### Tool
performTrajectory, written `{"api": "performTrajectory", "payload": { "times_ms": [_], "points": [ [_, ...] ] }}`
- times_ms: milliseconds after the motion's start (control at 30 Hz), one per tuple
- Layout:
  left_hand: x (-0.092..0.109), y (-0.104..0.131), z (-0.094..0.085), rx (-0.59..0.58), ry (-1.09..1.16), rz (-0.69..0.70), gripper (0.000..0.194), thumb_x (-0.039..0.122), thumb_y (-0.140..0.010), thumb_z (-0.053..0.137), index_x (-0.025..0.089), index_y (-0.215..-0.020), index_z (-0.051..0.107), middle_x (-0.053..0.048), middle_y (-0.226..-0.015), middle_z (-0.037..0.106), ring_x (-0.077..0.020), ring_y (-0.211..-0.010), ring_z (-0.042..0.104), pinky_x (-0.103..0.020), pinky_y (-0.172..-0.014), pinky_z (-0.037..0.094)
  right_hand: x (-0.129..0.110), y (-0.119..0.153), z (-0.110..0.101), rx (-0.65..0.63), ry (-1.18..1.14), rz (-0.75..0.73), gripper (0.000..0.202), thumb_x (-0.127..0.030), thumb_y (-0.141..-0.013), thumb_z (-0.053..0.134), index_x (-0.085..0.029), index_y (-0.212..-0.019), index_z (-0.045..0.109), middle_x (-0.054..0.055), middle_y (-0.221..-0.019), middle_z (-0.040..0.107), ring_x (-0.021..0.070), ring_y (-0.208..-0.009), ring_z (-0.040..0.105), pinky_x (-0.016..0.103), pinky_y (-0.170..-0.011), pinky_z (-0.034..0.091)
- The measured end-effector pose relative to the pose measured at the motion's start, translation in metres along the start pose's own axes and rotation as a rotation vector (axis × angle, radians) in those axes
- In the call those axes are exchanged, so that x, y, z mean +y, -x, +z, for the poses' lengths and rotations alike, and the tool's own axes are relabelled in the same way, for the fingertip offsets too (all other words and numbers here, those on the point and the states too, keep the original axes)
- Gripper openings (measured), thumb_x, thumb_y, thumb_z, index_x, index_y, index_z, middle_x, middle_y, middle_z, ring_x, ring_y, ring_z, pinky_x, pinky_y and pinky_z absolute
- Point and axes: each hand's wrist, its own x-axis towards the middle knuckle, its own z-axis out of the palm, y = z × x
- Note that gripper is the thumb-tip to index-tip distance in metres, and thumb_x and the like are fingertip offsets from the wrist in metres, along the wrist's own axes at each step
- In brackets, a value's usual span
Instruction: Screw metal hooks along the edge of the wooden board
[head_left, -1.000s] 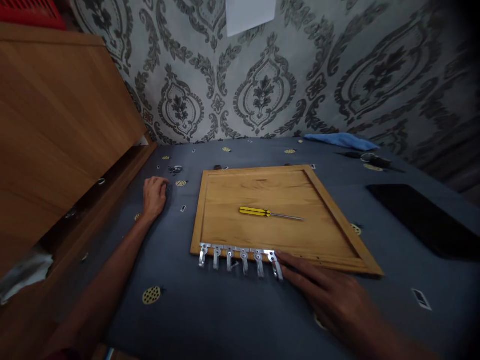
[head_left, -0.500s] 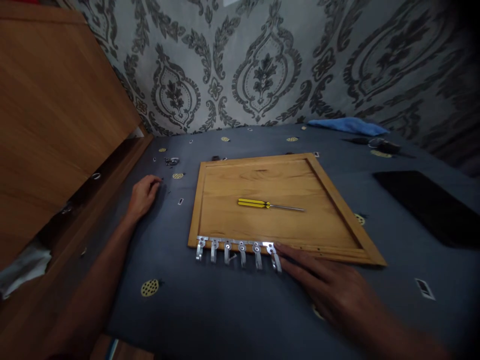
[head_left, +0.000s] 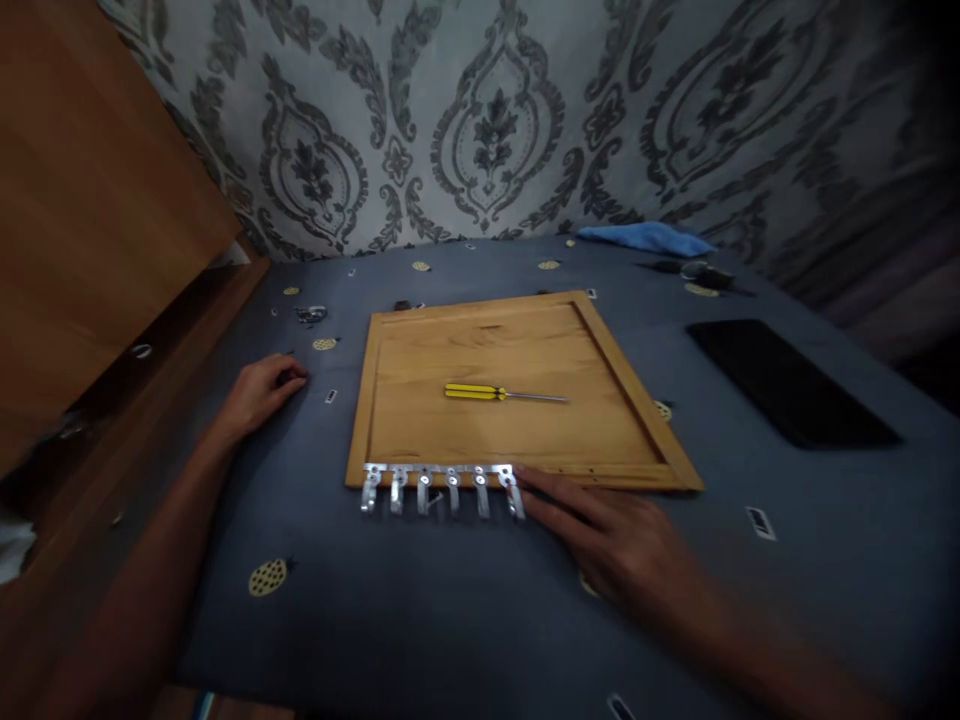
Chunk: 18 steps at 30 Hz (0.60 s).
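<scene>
A wooden panel (head_left: 487,350) with a raised frame lies flat on the dark blue patterned cloth. Along its near edge rests a shiny metal hook rail (head_left: 452,478), its several hooks hanging over the side. My right hand (head_left: 611,525) grips the rail's right end between thumb and fingers. On the panel's middle lies a screwdriver (head_left: 480,392) with a yellow and black handle, its shaft pointing right. My left hand (head_left: 262,392) rests on the cloth left of the panel, fingers curled together; whatever they may pinch is too small to make out.
Small metal pieces (head_left: 310,314) lie beyond my left hand. A black flat slab (head_left: 787,383), a blue cloth (head_left: 646,238) and a dark tool-like item (head_left: 701,273) are at the right. A wooden cabinet (head_left: 112,200) stands at the left, a patterned curtain or wall behind.
My view has shifted, so everything sits farther left in it. My left fingers have curled in closer. The right hand stays at the rail's end.
</scene>
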Motion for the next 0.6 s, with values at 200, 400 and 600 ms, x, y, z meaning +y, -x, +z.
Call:
{"api": "performTrajectory", "payload": {
  "times_ms": [200, 400, 600],
  "points": [
    [0.004, 0.000, -0.007, -0.023, -0.053, 0.034, 0.028, 0.040, -0.094, 0.060, 0.014, -0.104, 0.065, -0.006, -0.102, 0.068, -0.0181, -0.089, 0.065, -0.040, -0.084, 0.055, -0.001, 0.003, 0.000, -0.040, -0.007, 0.009, 0.047, 0.004, -0.087, 0.044, -0.014, -0.125, 0.064, 0.011, -0.131, 0.068, 0.0188, -0.095, 0.073, 0.032, -0.076, 0.062],
    [0.026, 0.002, -0.023, -0.124, -0.176, 0.036, 0.029, 0.032, -0.096, 0.043, 0.017, -0.106, 0.065, -0.006, -0.107, 0.069, -0.0206, -0.092, 0.064, -0.032, -0.086, 0.047, -0.001, 0.003, -0.001, -0.073, -0.013, 0.008, 0.049, 0.002, -0.084, 0.046, -0.013, -0.128, 0.063, 0.013, -0.133, 0.066, 0.0208, -0.095, 0.073, 0.034, -0.076, 0.061],
    [0.044, 0.002, -0.029, -0.180, -0.256, -0.011, 0.035, 0.034, -0.097, 0.035, 0.014, -0.108, 0.062, -0.008, -0.109, 0.067, -0.0212, -0.094, 0.061, -0.030, -0.086, 0.045, -0.001, 0.002, -0.004, -0.090, -0.028, 0.000, 0.048, 0.001, -0.085, 0.048, -0.011, -0.129, 0.062, 0.014, -0.136, 0.064, 0.0222, -0.094, 0.072, 0.037, -0.077, 0.061]
  ]
}}
